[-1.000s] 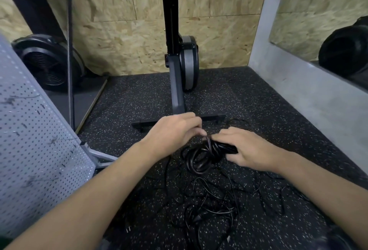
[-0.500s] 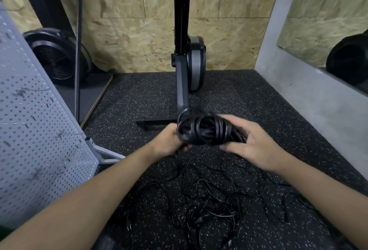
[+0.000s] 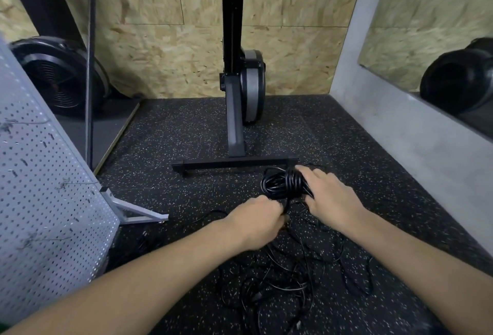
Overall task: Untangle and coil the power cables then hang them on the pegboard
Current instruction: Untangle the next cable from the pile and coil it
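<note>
Our right hand (image 3: 330, 201) clasped the black coiled bundle of power cable (image 3: 284, 184), lying crosswise just ahead of our left hand (image 3: 256, 218), which pinched its trailing strand (image 3: 286, 205); the grey perforated pegboard (image 3: 40, 188) stood far left.

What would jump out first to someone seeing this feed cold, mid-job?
The coiled black cable bundle, gripped by the right hand just in front of the exercise machine's base bar, draws the eye first, with the left hand curled on a strand below it. Next come the loose cable tangle on the speckled floor nearer the person, and the grey pegboard at the left.
</note>
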`<state>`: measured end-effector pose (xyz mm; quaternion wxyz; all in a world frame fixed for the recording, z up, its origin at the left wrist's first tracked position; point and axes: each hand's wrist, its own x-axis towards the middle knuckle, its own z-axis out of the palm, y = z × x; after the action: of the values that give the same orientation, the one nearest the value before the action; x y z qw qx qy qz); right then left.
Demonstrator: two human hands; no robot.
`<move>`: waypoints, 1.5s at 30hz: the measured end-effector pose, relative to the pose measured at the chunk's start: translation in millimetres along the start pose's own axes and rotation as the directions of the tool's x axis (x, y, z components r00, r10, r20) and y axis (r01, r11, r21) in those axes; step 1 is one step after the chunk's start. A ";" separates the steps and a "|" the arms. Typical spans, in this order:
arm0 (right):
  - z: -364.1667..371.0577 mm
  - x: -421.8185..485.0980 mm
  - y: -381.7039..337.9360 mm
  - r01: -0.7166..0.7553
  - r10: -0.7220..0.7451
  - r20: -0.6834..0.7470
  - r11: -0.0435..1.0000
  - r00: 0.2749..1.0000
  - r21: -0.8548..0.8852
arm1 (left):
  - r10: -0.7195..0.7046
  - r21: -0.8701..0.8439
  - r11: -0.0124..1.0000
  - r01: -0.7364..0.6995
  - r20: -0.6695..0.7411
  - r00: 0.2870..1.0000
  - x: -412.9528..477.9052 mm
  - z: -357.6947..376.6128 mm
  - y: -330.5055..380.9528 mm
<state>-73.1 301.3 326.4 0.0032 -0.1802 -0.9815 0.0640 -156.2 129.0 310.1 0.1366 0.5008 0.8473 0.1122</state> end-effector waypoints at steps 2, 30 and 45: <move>3.1 1.1 -0.3 -0.004 0.009 0.087 0.999 0.996 -0.053 | 0.073 0.207 0.976 -0.063 -0.043 0.996 -6.7 -16.8 3.8; -23.8 -20.0 -17.0 0.166 -0.310 0.000 0.509 0.951 0.845 | -0.130 -0.939 0.291 0.181 0.149 0.980 -2.6 -2.3 -50.8; -3.7 2.5 13.1 -0.077 0.103 -0.036 0.893 0.994 0.443 | -0.041 -0.179 0.983 0.035 -0.025 0.999 -4.6 -2.5 13.8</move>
<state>-70.7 314.8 328.4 0.0696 -0.2219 -0.9316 0.2792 -143.6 131.4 317.5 0.1709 0.4686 0.8451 0.1921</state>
